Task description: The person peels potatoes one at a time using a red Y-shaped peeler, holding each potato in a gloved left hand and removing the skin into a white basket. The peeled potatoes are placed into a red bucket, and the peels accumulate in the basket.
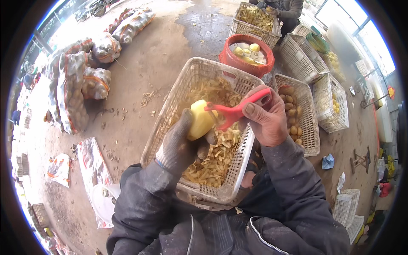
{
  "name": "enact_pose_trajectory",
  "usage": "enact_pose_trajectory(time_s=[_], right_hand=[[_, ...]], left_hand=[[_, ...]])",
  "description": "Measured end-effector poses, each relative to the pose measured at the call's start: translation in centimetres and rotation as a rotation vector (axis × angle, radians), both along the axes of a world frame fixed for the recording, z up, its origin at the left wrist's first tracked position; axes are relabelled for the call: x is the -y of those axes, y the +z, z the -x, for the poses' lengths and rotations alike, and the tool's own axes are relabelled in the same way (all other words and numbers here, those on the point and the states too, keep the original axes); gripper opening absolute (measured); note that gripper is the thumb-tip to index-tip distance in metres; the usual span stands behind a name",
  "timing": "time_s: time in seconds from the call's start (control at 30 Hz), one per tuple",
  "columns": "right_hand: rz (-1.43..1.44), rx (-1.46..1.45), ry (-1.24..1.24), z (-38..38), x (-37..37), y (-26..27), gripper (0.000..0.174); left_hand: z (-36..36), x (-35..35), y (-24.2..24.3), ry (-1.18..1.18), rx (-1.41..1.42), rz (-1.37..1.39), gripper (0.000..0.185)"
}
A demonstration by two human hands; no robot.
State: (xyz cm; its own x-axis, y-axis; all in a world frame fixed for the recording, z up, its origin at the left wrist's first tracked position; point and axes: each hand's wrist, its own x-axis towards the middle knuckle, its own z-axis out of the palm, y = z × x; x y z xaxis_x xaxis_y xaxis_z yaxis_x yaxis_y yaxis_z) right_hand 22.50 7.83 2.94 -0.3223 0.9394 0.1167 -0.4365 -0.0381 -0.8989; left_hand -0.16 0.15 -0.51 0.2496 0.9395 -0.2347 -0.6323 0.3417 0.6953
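My left hand (183,142), in a dirty knit glove, holds a peeled potato (200,120) above a plastic crate (248,140). Bare, my right hand (267,118) grips a red Y-shaped vegetable peeler (234,110) by its handle, with the peeler's head at the potato's right side. Potato peelings (216,159) lie in the crate beneath both hands. Beyond it stands a red tub (228,59) with peeled potatoes (255,47) in liquid. To the right, another crate (314,127) holds unpeeled potatoes (291,111).
A co-worker (288,9) sits behind a crate of peelings (255,35) at the top. Filled mesh sacks (71,92) stand at the left, near flattened sacks (94,162). More crates (302,60) are at the right, with a small folding stool (360,161) on the floor.
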Motion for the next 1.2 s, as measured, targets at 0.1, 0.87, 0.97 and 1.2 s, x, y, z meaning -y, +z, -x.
enact_pose_trajectory(time_s=[0.1,0.87,0.97,1.2], right_hand=[[-0.006,0.033,-0.066,-0.8,-1.7,-1.1,0.011],[-0.001,0.060,0.010,-0.8,0.2,-0.4,0.018],[-0.014,0.130,-0.053,-1.3,-0.5,-0.1,0.015],[-0.068,0.177,-0.187,-2.5,-0.5,0.7,0.014]], left_hand=[[0.8,0.4,-0.6,-0.070,-0.016,-0.014,0.068],[0.9,-0.4,-1.3,-0.067,0.154,0.110,0.069],[1.0,-0.4,-1.7,-0.045,0.107,0.123,0.066],[-0.4,-1.0,-1.9,0.024,0.101,0.147,0.064]])
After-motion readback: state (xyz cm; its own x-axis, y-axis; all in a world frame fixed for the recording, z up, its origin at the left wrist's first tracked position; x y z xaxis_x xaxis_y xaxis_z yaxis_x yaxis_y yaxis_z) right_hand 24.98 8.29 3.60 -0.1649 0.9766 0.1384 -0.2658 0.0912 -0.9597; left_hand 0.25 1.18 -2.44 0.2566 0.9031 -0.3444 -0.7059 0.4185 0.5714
